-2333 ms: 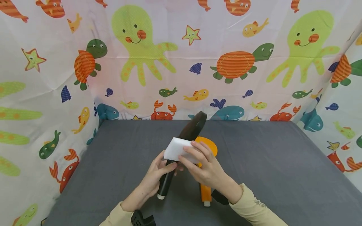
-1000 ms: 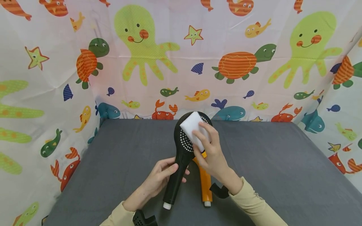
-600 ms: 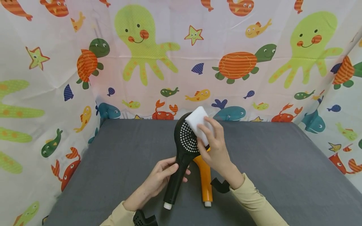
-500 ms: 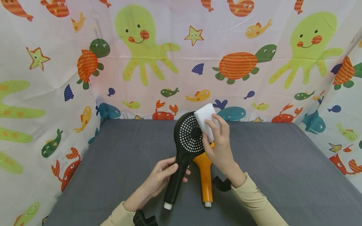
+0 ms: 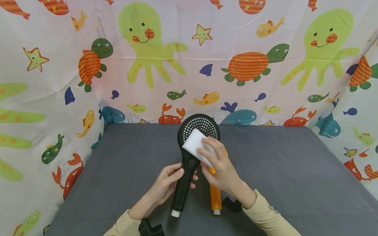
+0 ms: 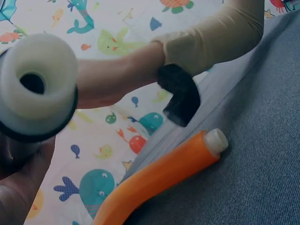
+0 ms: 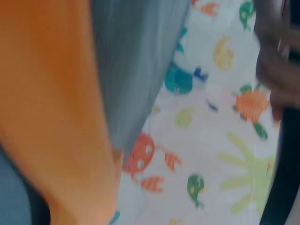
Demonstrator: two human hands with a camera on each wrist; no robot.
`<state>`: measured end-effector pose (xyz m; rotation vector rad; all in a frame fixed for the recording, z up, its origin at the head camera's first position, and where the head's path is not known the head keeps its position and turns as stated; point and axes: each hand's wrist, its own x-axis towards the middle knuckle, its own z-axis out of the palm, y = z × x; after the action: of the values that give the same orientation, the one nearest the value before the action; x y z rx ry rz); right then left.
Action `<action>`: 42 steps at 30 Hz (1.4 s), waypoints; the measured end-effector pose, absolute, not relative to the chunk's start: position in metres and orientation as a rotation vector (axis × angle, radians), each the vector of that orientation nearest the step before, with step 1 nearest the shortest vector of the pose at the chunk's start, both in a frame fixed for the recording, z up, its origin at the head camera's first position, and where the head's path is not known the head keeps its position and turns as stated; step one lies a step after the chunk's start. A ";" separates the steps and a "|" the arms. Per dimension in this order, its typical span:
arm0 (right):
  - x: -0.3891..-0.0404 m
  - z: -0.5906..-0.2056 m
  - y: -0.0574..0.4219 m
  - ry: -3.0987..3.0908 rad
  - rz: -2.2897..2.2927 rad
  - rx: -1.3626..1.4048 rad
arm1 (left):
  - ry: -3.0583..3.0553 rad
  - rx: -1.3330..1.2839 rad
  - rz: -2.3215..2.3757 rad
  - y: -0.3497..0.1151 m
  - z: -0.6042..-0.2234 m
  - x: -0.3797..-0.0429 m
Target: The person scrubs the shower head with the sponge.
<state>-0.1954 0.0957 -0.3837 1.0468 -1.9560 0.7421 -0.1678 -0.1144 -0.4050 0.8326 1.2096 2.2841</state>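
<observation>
My left hand (image 5: 169,182) grips the handle of a black shower head (image 5: 186,177), its round, white-dotted spray face turned up. With its fingers, my right hand (image 5: 222,165) pinches a white sponge (image 5: 194,142), which lies over the lower part of that face. Behind the right hand an orange shower head (image 5: 216,197) rests on the grey cloth, its head mostly hidden. In the left wrist view, the white threaded end (image 6: 44,77) of the black shower head looms close. Blurred left-hand fingers (image 7: 279,70) show at the right wrist view's edge.
Grey cloth (image 5: 133,147) covers the table. A white curtain (image 5: 195,75) printed with sea animals stands behind and at both sides. Black wrist mounts (image 5: 150,227) sit by the beige sleeves.
The black shower head has turned from edge-on to show its face. My right hand slid the sponge to the face's upper right edge, then back down left to its lower part.
</observation>
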 end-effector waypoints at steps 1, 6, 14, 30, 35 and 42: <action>-0.199 -0.383 0.099 -1.966 0.744 1.011 | 1.207 0.835 2.286 -0.114 -0.405 -0.168; -0.209 -0.378 0.113 -2.047 0.780 0.759 | 1.203 0.817 2.292 -0.114 -0.406 -0.168; -0.190 -0.386 0.105 -2.020 0.756 0.996 | 1.167 0.855 2.338 -0.115 -0.404 -0.169; -0.186 -0.391 0.114 -2.023 0.710 0.976 | 1.114 0.867 2.381 -0.116 -0.403 -0.170; -0.195 -0.385 0.119 -2.063 0.764 0.823 | 1.093 0.885 2.374 -0.117 -0.404 -0.170; -0.196 -0.377 0.103 -2.055 0.777 0.937 | 1.124 0.912 2.316 -0.114 -0.407 -0.168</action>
<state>-0.1964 0.1034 -0.3775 0.9368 -2.0552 0.7768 -0.1680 -0.1143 -0.4068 0.9118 1.1235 2.3158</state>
